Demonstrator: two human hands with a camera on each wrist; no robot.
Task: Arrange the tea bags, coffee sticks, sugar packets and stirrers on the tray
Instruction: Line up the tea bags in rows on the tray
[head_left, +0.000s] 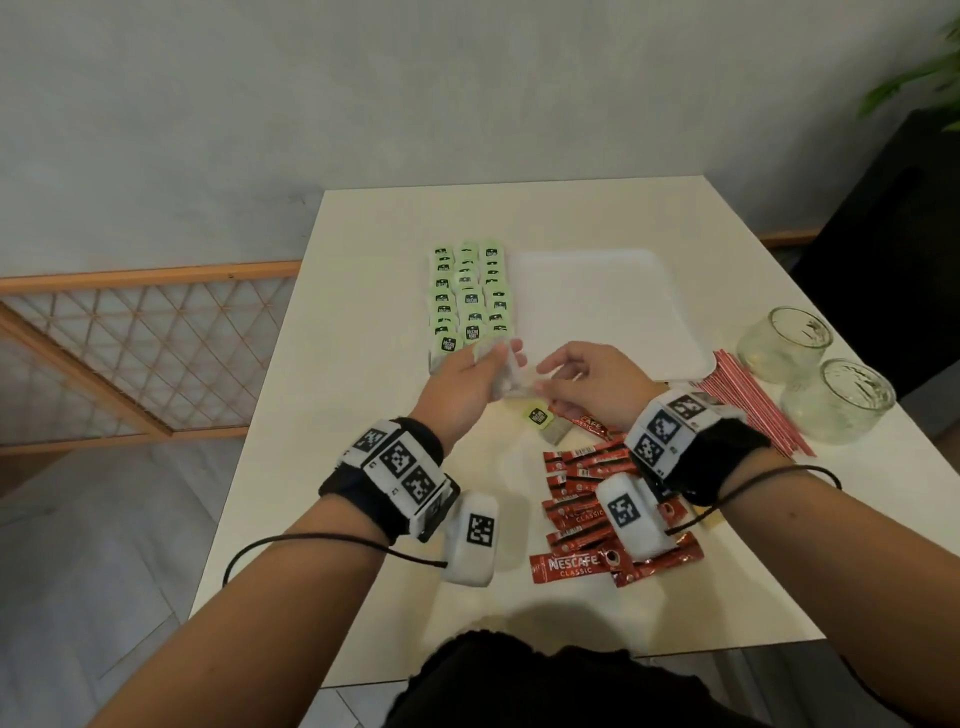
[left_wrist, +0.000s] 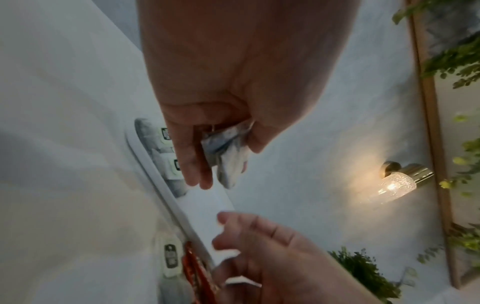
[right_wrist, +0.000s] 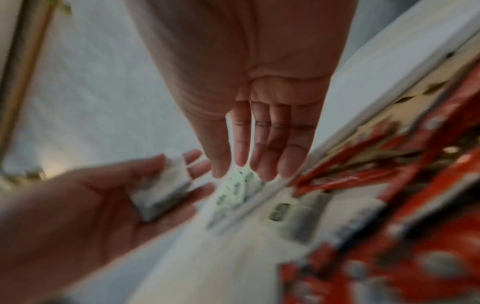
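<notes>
Table (head_left: 363, 364) blurred; left-hand fingers (head_left: 493, 356) hide tea bags (head_left: 506, 376).

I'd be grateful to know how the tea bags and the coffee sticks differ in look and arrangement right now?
The tea bags are pale with green tags, while the coffee sticks are red. The tea bags lie in neat rows at the tray's left end, whereas the coffee sticks lie scattered on the table, off the tray. The left hand holds some tea bags; neither hand holds coffee sticks. Both are flat packets.
</notes>
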